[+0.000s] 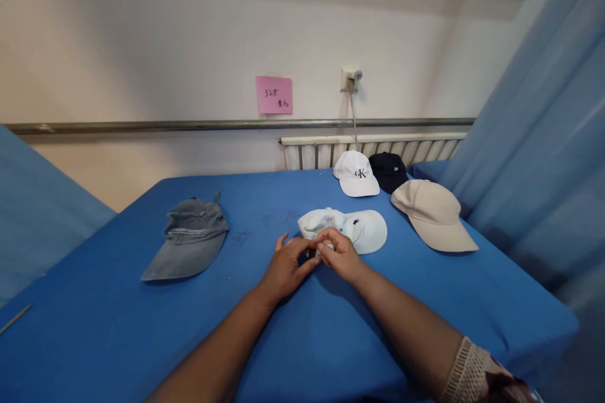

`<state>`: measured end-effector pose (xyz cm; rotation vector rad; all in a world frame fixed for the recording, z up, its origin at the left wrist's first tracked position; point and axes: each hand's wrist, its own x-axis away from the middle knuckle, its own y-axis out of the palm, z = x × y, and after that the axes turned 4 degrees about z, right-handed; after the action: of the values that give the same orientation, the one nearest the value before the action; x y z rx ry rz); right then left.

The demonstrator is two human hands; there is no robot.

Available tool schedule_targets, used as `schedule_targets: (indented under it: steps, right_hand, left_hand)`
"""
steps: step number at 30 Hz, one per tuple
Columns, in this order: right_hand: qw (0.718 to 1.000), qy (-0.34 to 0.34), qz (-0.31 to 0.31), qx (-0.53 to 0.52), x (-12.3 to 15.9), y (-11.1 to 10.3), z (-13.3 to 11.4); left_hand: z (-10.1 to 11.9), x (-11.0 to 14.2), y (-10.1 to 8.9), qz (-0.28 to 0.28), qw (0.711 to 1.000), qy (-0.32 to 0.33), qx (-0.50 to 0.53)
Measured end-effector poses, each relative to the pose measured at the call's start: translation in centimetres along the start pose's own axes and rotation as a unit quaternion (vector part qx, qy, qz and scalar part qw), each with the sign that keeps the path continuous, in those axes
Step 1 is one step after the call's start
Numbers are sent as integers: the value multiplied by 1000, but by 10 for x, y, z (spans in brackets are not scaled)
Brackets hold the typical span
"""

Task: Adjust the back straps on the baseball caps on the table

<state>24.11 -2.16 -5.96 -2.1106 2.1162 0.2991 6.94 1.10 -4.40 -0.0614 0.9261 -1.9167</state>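
Observation:
A white cap with a small dark logo lies flattened on the blue table, its brim pointing right. My left hand and my right hand meet at the cap's near back edge. Both pinch the cap's rear strap between fingertips, and a small dark buckle shows between them. The fingers of both hands are curled closed on it.
A grey cap lies to the left. At the back right sit a white cap with a letter logo, a dark navy cap and a beige cap. Blue curtain hangs at the right; a radiator stands behind.

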Motion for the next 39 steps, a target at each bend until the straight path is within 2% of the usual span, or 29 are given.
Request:
schedule_targets:
  steps: [3,7,13,17,22,24,26,29,32,36,39]
  right_hand:
    - [998,-38,-7,49,4,0,-5]
    - [990,-79,-11,118,7,0,-9]
    - [994,-70,-17,84,8,0,-5]
    - [997,-61,-38,23,11,5,-5]
    - [997,-69,-25,10,12,7,-6]
    - [996,-72,-13,40,10,3,-7]
    - [990,-91,-30,101,8,-2,-9]
    - [958,-157,-77,227,5,-7,-13]
    - [927,-190,-88,310,3,-7,-13]
    - [911,-192,-69,359,1,-5,-7]
    - [915,-193,-39,352,0,-3,-4]
  left_hand:
    - [1,0,6,10,1000,7,-1]
    - [7,0,9,9,998,17,-66]
    - [15,0,5,-13,990,27,-140]
    - [13,0,7,-21,986,31,-162]
    - [8,1,7,-24,992,36,-121]
    - [5,1,4,-21,996,30,-87]
    - [3,2,1,-3,997,29,-67]
    - [-2,5,-2,47,995,37,-83]
    - [-4,6,-4,67,988,55,-129]
    - [-2,3,-7,51,982,81,-165]
    - [-1,1,-8,63,980,72,-176]
